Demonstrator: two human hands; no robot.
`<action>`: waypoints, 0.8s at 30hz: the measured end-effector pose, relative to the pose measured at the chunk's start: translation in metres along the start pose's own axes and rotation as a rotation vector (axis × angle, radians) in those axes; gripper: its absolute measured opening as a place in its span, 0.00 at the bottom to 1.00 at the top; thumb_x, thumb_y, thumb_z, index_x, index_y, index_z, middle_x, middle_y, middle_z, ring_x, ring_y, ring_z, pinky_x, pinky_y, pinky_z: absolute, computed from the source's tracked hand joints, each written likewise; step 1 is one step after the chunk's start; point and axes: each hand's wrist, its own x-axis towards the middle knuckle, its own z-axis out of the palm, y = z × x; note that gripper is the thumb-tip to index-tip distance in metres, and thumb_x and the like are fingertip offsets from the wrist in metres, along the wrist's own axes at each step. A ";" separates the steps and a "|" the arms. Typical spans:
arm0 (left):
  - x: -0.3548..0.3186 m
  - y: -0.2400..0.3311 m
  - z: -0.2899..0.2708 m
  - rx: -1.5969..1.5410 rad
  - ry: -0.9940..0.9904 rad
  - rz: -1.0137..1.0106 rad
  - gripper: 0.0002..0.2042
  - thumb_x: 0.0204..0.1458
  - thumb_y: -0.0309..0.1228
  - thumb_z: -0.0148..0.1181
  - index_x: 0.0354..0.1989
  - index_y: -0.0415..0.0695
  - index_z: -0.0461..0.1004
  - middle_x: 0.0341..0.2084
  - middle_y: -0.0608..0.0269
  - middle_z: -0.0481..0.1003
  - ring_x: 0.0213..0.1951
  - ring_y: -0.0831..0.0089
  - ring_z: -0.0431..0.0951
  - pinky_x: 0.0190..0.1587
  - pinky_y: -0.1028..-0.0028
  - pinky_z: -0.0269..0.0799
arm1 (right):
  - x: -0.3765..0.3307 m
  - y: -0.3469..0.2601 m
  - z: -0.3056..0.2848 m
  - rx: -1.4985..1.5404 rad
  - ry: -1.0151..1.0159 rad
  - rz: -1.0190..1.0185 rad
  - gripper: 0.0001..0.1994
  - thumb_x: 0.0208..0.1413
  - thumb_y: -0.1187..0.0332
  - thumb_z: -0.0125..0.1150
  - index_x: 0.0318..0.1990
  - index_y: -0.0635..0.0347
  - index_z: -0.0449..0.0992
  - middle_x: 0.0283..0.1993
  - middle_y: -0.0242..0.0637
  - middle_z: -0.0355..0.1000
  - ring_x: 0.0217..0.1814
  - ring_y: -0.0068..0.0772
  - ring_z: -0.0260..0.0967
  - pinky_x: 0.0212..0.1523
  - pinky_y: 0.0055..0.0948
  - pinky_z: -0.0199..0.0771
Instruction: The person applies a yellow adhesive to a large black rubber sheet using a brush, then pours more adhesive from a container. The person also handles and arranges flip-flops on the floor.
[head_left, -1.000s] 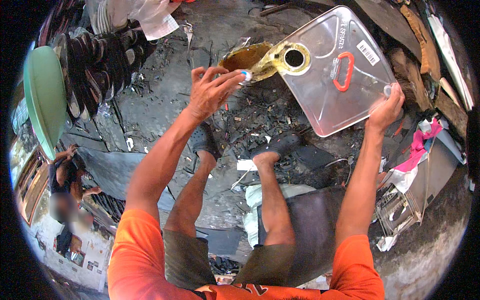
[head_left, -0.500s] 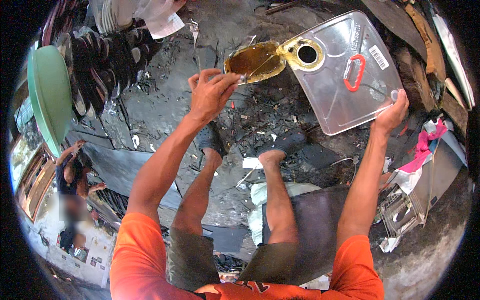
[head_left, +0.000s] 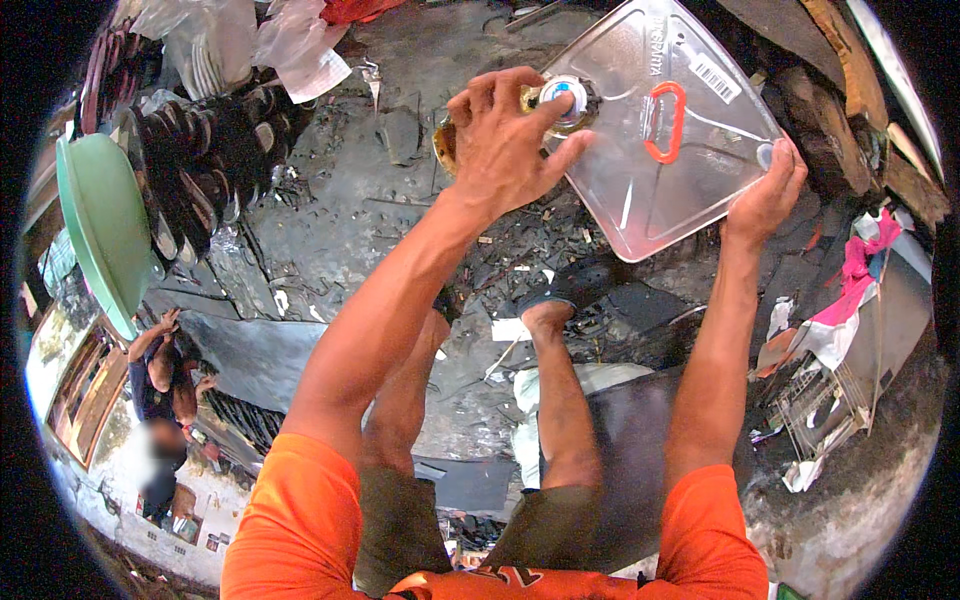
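Observation:
A large square metal tin (head_left: 640,190) with a red carrying handle (head_left: 660,125) is tilted out in front of me. My right hand (head_left: 768,190) grips its right corner, fingers wrapped over the edge. On the opening at the tin's left corner sits a white and blue cap (head_left: 572,92). One finger of my left hand (head_left: 515,140) presses on this cap, with the other fingers spread apart. Behind that hand, mostly hidden, shows a container smeared with amber, glue-like stuff (head_left: 444,150).
Dark scraps litter the floor (head_left: 400,200). Rows of dark sandals (head_left: 215,165) and a green basin (head_left: 100,225) stand at the left. Another person (head_left: 165,380) sits farther left. A wire rack (head_left: 815,400) and pink cloth (head_left: 865,275) lie at the right.
My left hand has moved right from the amber-smeared container to the tin's opening, which the cap now covers. The tin has shifted slightly up and left, still in my right hand.

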 end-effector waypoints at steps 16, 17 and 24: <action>-0.122 -0.161 0.086 -1.328 -0.243 -1.273 0.32 0.48 0.47 0.66 0.61 0.56 0.62 0.55 0.69 0.66 0.60 0.69 0.61 0.58 0.52 0.56 | 0.053 0.156 -0.105 -0.181 -0.153 0.259 0.25 0.65 0.50 0.42 0.52 0.66 0.69 0.51 0.40 0.68 0.53 0.34 0.64 0.56 0.33 0.64; -0.123 -0.169 0.089 -1.373 -0.251 -1.252 0.29 0.48 0.44 0.66 0.59 0.53 0.64 0.54 0.68 0.66 0.58 0.70 0.62 0.57 0.54 0.59 | 0.045 0.152 -0.102 -0.068 -0.130 0.373 0.26 0.65 0.49 0.41 0.53 0.66 0.69 0.51 0.40 0.67 0.54 0.34 0.64 0.57 0.33 0.63; -0.139 -0.165 0.066 -1.598 -0.069 -1.191 0.28 0.47 0.38 0.63 0.59 0.47 0.64 0.50 0.65 0.69 0.54 0.70 0.67 0.54 0.62 0.66 | -0.021 0.097 -0.106 -0.174 -0.254 0.344 0.41 0.59 0.33 0.36 0.71 0.51 0.43 0.74 0.40 0.42 0.75 0.41 0.38 0.70 0.46 0.41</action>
